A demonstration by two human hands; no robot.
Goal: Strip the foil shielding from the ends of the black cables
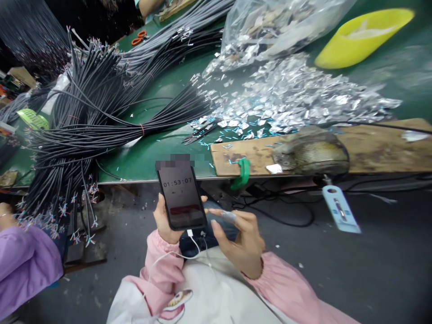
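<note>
My left hand (164,223) grips a black phone (181,196) upright in front of me, thumb on its left edge. The dark screen reads 01:53:07, and a white cable runs from the phone's bottom end down over my lap. My right hand (240,238) sits just right of the phone, its fingers curled, with a small silvery piece pinched between thumb and forefinger. Both sleeves are pink.
The green table (148,157) carries big bundles of black cables (101,108), scissors (200,133), a heap of silver foil scraps (286,96), a plastic bag (270,27), a yellow bowl (361,38) and a wooden board (371,148). Another person's purple sleeve (23,265) shows at the left.
</note>
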